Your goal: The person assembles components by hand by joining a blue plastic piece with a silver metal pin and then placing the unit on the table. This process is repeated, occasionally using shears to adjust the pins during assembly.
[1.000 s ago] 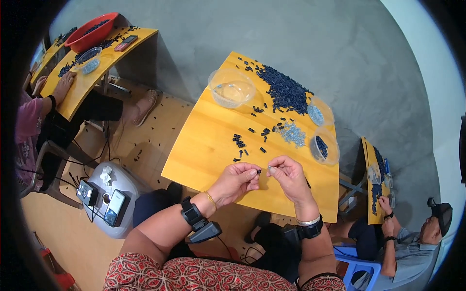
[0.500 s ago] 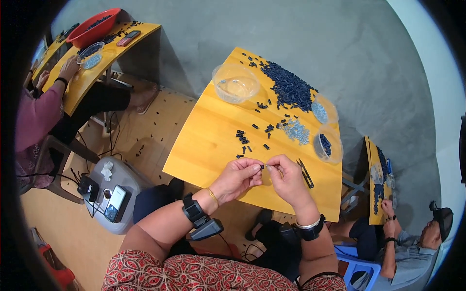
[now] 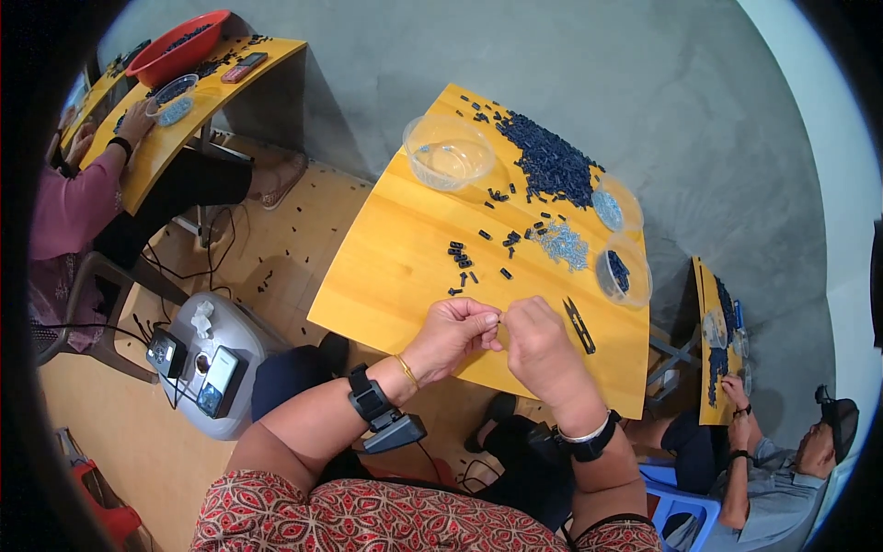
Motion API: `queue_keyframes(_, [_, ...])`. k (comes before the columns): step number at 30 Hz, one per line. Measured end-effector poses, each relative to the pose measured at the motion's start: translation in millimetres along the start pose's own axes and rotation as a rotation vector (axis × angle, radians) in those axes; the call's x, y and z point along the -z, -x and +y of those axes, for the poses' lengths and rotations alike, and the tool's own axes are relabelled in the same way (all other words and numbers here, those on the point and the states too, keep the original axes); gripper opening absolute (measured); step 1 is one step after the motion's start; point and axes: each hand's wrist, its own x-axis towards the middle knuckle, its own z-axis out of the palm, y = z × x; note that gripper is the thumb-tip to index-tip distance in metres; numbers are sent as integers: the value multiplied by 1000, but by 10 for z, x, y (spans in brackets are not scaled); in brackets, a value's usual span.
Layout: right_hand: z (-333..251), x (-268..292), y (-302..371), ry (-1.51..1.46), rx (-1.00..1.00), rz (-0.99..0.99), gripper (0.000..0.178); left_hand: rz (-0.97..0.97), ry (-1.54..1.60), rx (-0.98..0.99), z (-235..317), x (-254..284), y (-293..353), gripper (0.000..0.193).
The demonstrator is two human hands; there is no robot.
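Over the near edge of the yellow table, my left hand (image 3: 452, 337) and my right hand (image 3: 541, 348) meet fingertip to fingertip. Between my left thumb and forefinger sits a small black plastic piece, mostly covered by the fingers. My right fingers are pinched against it, and whatever they hold is hidden. Black tweezers (image 3: 579, 326) lie just right of my right hand. Beyond my hands are a few loose black pieces (image 3: 458, 258) and a scatter of small silvery metal parts (image 3: 563, 247). A large heap of black pieces (image 3: 552, 161) covers the far side.
A clear, round plastic tub (image 3: 449, 167) stands at the far left of the table (image 3: 377, 285). On the right edge are a tub of silvery parts (image 3: 618, 204) and a tub of black pieces (image 3: 635, 285). A grey stool (image 3: 207, 405) holds a phone. People work at side tables.
My right hand has turned and its knuckles now cover more of the fingertips. The black piece shows less than before. My left hand has stayed nearly still.
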Motion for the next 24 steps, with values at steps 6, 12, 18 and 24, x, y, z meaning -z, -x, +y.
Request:
queue_keyframes(6, [188,-101,55,-327,-87,46,16,-40,26,29,28,24,18,8])
queue_keyframes(12, [180,-128,195,-493,-307,159,23,-81,108,55,33,33,14,11])
queue_keyframes(18, [89,-113,258,-225,-167,163,26,-80,120,60,40,57,5,11])
queue_keyframes(24, [82,-164,233,-164,-42,172,30,-52,84,49,73,12,5,10])
